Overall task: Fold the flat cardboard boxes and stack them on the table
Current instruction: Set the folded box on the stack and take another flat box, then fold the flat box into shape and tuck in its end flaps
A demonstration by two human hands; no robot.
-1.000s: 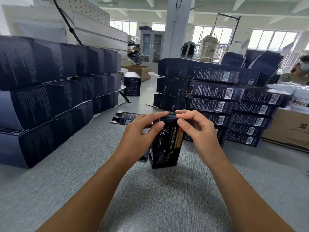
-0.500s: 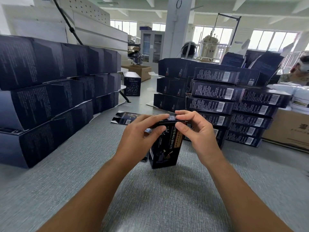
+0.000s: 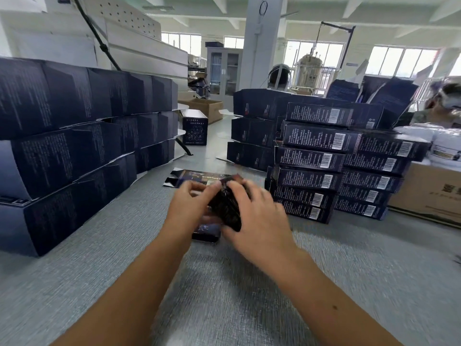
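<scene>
**Examiner:** Grip status, both hands?

**Inspector:** Both hands are closed on the same item. The left hand [image 3: 189, 208] has its fingers curled against the left side of the dark box [image 3: 225, 208]. The right hand [image 3: 257, 216] wraps over its top and right side with its fingers bent round it. Motion blur hides the exact fingertip contact.

**Examiner:** Location of the box?

**Inspector:** It is between the two hands, above the middle of the grey table [image 3: 224, 295], and tilted rather than upright. I cannot tell whether its lower end touches the surface.

**Examiner:** Anything directly around it?

**Inspector:** A second dark piece [image 3: 207, 233] lies on the table just under the hands. It is too blurred to tell whether it is a separate blank. A flat blank [image 3: 197, 177] lies just beyond the hands, printed face up.

**Examiner:** Finished stock?

**Inspector:** The left stack [image 3: 74, 146] is three layers of dark boxes running along the table edge. The right stack [image 3: 324, 171] is several layers with the barcoded sides facing the camera. It stands near the right hand without touching it. One upright box [image 3: 194, 127] stands alone farther back, between the stacks.

**Examiner:** Other items?

**Inspector:** A brown carton [image 3: 429, 191] sits at the far right beside the right stack, with white tubs [image 3: 446, 143] on top of it.
</scene>
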